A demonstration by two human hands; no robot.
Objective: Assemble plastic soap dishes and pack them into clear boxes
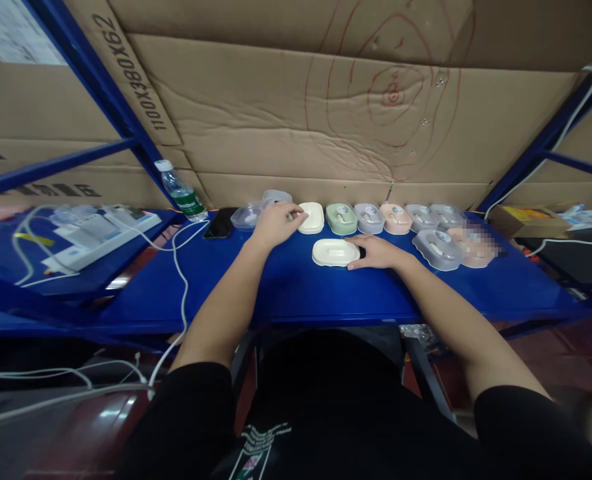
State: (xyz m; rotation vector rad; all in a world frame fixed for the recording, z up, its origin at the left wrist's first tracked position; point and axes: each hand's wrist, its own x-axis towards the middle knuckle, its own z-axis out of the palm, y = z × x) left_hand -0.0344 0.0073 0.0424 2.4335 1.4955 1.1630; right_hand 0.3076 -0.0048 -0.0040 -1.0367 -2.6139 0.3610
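Closest in, shows bare blue tabletop (296,297) before the black-sleeved wearer. Next, holds in the right hand (375,252) the right end of a cream oval dish (332,252), with thumb on the near side and fingers on the far side, closed about the end; has a small dark patch in the crook of the grip, too unclear to name. Lies lengthwise from left to right, with the free end pointing away from the right palm toward the left hand's side. Slightly farther out, reaches with the left hand (275,225) to the left edge of a cream square case (313,218), with thumb and forefinger tips close together; cannot tell whether pinching the rim or merely resting there. Above all, sets the case just beyond the dish's left end, across a narrow strip of blue, with the left hand nearer to that end and the right hand at the opposite one. To the right, stretches into a row of lidded boxes: green (341,220), grey (370,219) and peach (397,220). To the left, past clear plastic tubs (245,217), comes to a black phone (219,224) and a green-labelled water bottle (180,190). Farthest off, ends at a cardboard wall (246,93) with red hand-drawn rings (393,95).
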